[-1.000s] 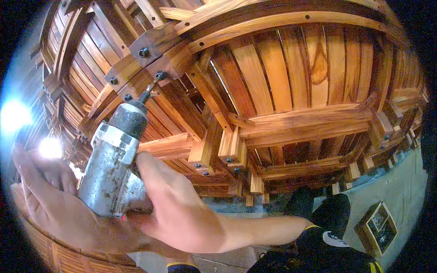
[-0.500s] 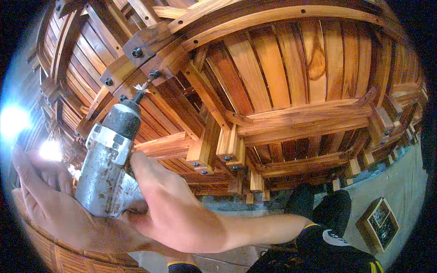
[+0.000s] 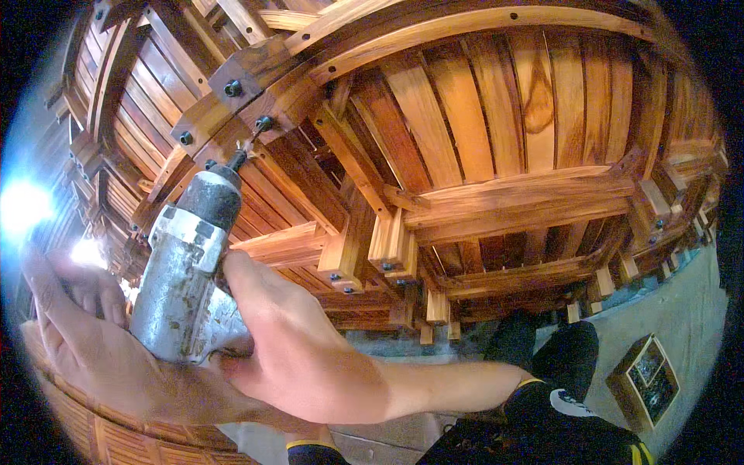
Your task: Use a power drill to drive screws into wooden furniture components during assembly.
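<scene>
My right hand (image 3: 310,360) is wrapped around the handle of a worn silver and black power drill (image 3: 180,271), which points up at the wooden frame. At its tip a thin drill bit (image 3: 254,139) meets the wood beside a dark bolt (image 3: 263,124), with a few pale shavings around it. Behind the drill's back end, my left hand (image 3: 101,349) lies with its palm against the body and its fingers stretched out. A thick dark wooden joint block (image 3: 267,101) bears several bolt heads.
Slatted wooden furniture (image 3: 496,108) with curved rails fills the upper view. Square legs (image 3: 387,240) with bolts in their ends jut toward me. On the grey floor (image 3: 690,310) at the right sits a wooden box (image 3: 645,384) of dark small parts. Bright lamps (image 3: 23,205) glare at the left.
The drill has shifted very slightly toward the joint block, with both hands moving along. The clump of shavings at the bit looks smaller.
</scene>
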Available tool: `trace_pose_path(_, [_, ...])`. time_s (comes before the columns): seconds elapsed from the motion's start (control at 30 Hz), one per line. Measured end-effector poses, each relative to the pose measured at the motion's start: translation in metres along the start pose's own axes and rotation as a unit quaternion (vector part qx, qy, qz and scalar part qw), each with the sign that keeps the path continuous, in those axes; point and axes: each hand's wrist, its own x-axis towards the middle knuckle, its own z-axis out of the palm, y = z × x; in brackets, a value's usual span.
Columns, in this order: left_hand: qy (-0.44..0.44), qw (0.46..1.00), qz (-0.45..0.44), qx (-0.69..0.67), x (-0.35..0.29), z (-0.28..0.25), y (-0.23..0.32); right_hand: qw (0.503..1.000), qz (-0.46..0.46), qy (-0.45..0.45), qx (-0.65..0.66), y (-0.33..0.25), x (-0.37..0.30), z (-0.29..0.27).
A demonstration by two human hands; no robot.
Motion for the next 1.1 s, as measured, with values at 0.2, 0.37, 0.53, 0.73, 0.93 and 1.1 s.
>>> trace_pose_path(0.2, [0.016, 1.000, -0.002, -0.004, -0.002, 0.004, 0.000, 1.000, 0.008, -0.008, -0.019, 0.000, 0.000, -0.001])
trace_pose_path(0.37, [0.014, 1.000, -0.005, -0.006, -0.007, 0.003, -0.003, 1.000, -0.007, -0.007, -0.002, 0.001, 0.001, 0.000])
trace_pose_path(0.53, [0.022, 1.000, -0.009, -0.011, -0.010, 0.005, -0.005, 1.000, 0.003, -0.009, 0.007, 0.002, 0.002, -0.001])
trace_pose_path(0.73, [0.040, 0.999, -0.014, -0.013, -0.011, 0.010, -0.004, 1.000, 0.007, -0.013, 0.006, 0.004, 0.003, -0.002])
trace_pose_path(0.93, [0.028, 1.000, -0.009, 0.007, -0.011, 0.005, -0.005, 0.999, -0.012, -0.013, -0.028, 0.008, 0.003, 0.001])
trace_pose_path(1.1, [-0.037, 0.999, -0.006, -0.013, -0.009, 0.001, -0.005, 1.000, -0.001, -0.018, -0.013, 0.010, 0.005, 0.000])
